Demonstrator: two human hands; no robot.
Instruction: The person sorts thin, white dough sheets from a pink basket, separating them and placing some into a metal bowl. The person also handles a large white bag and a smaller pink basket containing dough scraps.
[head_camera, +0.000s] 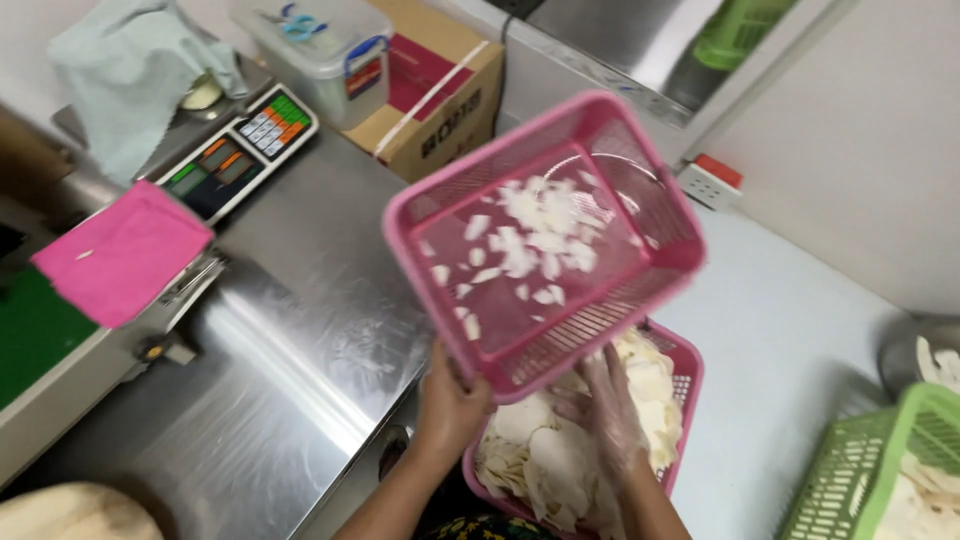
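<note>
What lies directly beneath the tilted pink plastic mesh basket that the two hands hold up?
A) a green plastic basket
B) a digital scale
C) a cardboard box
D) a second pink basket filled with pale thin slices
D: below the tilted pink plastic mesh basket, a second pink basket sits heaped with pale thin slices.

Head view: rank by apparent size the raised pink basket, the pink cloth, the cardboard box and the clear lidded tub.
1. Raised pink basket, though nearness to the camera inflates it.
2. Pink cloth.
3. Cardboard box and clear lidded tub: too close to rank.

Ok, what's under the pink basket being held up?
Under the raised pink basket sits a second pink basket heaped with pale white slices. Its far part is covered by the raised one.
</note>
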